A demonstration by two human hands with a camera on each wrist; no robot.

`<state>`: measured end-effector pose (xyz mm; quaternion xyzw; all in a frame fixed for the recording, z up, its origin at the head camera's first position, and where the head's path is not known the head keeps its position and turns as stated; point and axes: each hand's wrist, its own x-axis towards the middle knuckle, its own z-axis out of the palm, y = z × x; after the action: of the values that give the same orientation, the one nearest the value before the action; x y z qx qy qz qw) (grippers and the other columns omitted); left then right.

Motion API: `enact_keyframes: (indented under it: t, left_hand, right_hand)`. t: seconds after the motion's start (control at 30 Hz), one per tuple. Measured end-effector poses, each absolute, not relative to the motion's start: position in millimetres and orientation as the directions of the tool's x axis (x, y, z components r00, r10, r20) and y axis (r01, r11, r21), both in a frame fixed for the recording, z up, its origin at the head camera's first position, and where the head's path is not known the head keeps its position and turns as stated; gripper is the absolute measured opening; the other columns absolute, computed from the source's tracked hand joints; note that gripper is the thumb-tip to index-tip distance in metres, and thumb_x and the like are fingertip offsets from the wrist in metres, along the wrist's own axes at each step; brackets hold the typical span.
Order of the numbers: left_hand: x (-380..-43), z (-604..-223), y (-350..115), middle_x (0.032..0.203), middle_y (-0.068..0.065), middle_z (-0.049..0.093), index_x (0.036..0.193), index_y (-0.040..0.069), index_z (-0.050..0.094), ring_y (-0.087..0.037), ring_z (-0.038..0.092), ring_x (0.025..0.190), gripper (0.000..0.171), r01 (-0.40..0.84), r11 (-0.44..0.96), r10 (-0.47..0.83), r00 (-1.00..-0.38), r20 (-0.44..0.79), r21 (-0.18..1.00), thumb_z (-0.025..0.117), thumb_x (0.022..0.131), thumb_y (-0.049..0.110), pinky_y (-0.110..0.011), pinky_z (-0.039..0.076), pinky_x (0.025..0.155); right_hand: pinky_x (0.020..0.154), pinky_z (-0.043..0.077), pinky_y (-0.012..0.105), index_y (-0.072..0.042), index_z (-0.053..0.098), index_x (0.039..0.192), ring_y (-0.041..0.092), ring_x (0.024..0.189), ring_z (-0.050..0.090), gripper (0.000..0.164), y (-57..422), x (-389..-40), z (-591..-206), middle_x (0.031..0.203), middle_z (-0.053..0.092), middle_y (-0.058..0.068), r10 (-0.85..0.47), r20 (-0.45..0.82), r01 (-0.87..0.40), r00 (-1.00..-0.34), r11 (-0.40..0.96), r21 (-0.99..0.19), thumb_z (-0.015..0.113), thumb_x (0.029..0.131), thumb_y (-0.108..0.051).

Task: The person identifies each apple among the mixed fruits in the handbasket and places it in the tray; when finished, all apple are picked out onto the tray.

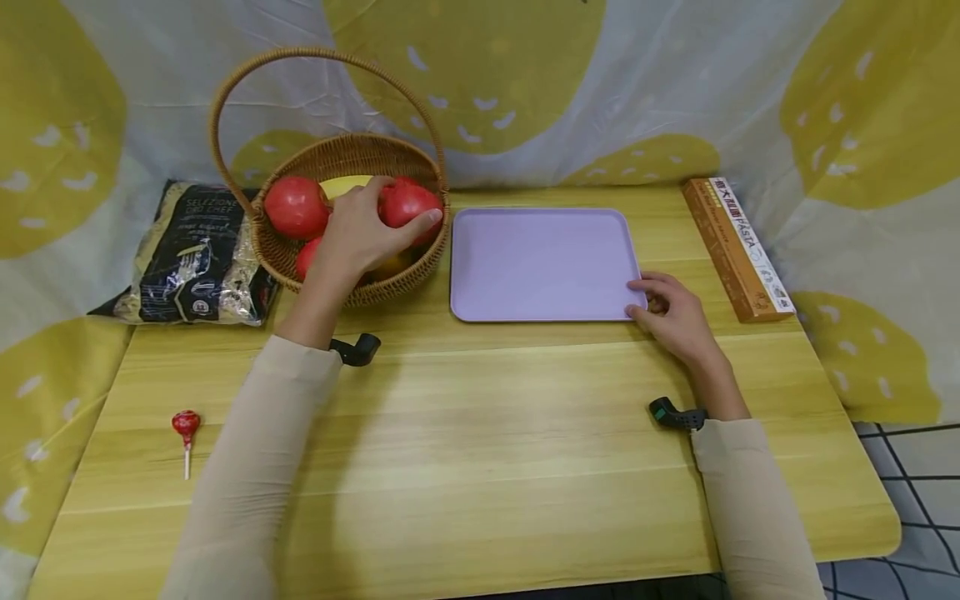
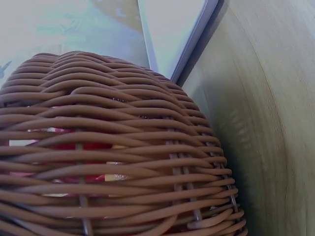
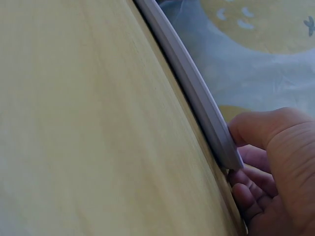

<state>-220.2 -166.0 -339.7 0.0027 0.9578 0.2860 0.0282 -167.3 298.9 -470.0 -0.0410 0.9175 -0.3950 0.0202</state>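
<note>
Red fruit, gripped by the left hand, likely needs lifting clear of the basket while the right hand pinches the tray.

- On table, back left: bag; lollipop well in front.
- Just right of bag: basket, fruit inside.
- Right of basket: tray.
- Far right, past tray: pasta box.
- Behind table: cloth.
</note>
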Motion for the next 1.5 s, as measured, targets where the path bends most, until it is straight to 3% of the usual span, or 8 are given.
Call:
enact_keyframes:
  t: [0.37, 0.7, 0.93, 1.3, 1.5]
  left_hand:
    - [-217.9, -344.8, -158.6, 0.150, -0.023, 0.052, 0.159, 0.018, 0.037, -0.048, 0.044, 0.136, 0.107, -0.033, 0.864, 0.003, -0.997, -0.071, 0.502, 0.055, 0.079, 0.087, -0.066, 0.043, 0.107]
    - [-218.7, -343.8, -158.6, 0.135, -0.019, 0.063, 0.145, 0.015, 0.047, -0.040, 0.059, 0.121, 0.093, 0.010, 0.846, 0.002, -1.000, 0.017, 0.533, 0.067, 0.078, 0.077, -0.058, 0.052, 0.099]
    - [-210.9, -342.1, -162.9, 0.134, -0.017, 0.063, 0.141, 0.017, 0.045, -0.036, 0.059, 0.122, 0.086, 0.026, 0.819, -0.018, -0.997, 0.071, 0.573, 0.073, 0.077, 0.067, -0.058, 0.054, 0.098]
    - [-198.9, -342.0, -153.0, 0.124, -0.008, 0.064, 0.126, 0.015, 0.051, -0.027, 0.061, 0.113, 0.069, 0.224, 0.729, 0.021, -0.952, 0.306, 0.646, 0.083, 0.072, 0.043, -0.049, 0.057, 0.095]
    - [-193.0, -337.3, -140.3, 0.131, -0.007, 0.060, 0.127, 0.017, 0.059, -0.025, 0.058, 0.121, 0.066, 0.336, 0.688, 0.045, -0.904, 0.424, 0.643, 0.086, 0.073, 0.043, -0.047, 0.053, 0.100]
  right_hand:
    - [0.079, 0.038, 0.019, -0.004, 0.067, 0.134, 0.023, 0.102, 0.052, 0.042, 298.1, -163.7, -468.0, 0.150, 0.052, 0.015, -0.095, 0.010, -0.073, -0.995, 0.697, -0.713, 0.071, 0.096, -0.019]
    - [0.080, 0.038, 0.021, -0.005, 0.067, 0.135, 0.024, 0.102, 0.052, 0.042, 300.1, -163.2, -470.1, 0.151, 0.052, 0.015, -0.079, 0.007, -0.060, -0.997, 0.697, -0.715, 0.071, 0.096, -0.021]
    - [0.079, 0.039, 0.018, -0.004, 0.067, 0.134, 0.024, 0.102, 0.054, 0.042, 299.6, -164.9, -470.4, 0.150, 0.053, 0.015, -0.088, 0.018, -0.073, -0.996, 0.689, -0.721, 0.072, 0.096, -0.021]
    - [0.079, 0.038, 0.018, -0.005, 0.068, 0.133, 0.022, 0.101, 0.051, 0.042, 299.5, -164.6, -470.3, 0.149, 0.053, 0.013, -0.071, 0.002, -0.050, -0.997, 0.676, -0.735, 0.074, 0.095, -0.021]
    - [0.078, 0.038, 0.018, -0.006, 0.068, 0.132, 0.022, 0.101, 0.050, 0.041, 298.2, -164.4, -470.7, 0.149, 0.054, 0.013, -0.070, -0.003, -0.046, -0.998, 0.671, -0.740, 0.074, 0.095, -0.022]
